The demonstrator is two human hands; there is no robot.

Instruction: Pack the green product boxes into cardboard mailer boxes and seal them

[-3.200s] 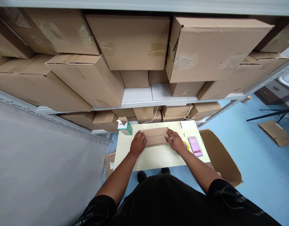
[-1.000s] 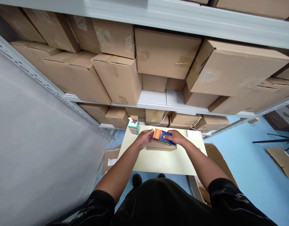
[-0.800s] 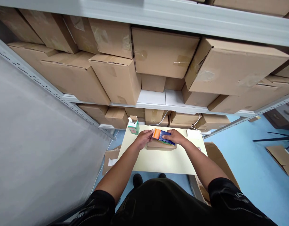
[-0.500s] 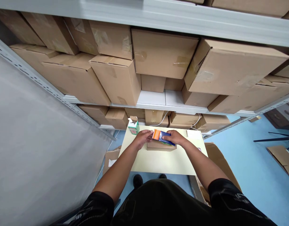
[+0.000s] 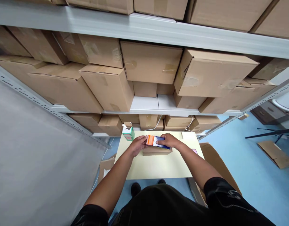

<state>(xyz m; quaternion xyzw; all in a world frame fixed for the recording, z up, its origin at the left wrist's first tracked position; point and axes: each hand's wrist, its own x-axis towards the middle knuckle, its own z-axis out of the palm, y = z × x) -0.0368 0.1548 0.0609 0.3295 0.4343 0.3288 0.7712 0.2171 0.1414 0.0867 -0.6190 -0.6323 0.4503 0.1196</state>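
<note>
A small orange and blue packet [image 5: 154,141] is held over a small brown cardboard box [image 5: 156,151] that sits on a pale yellow table [image 5: 158,164]. My left hand [image 5: 137,145] grips the packet's orange left end. My right hand [image 5: 167,140] lies over its blue right end and hides part of it. The box's top is mostly covered by the packet and my hands, so I cannot see whether it stands open.
A green and white carton [image 5: 128,133] stands at the table's far left corner, a pink item [image 5: 194,151] at its right edge. Metal shelving [image 5: 144,28] packed with cardboard boxes rises behind. A flattened carton [image 5: 217,163] leans at the right on the blue floor.
Earlier both hands pressed flat on cardboard on the table. Now they hold the orange and blue packet over a formed box. Within the last second only the view shifted slightly.
</note>
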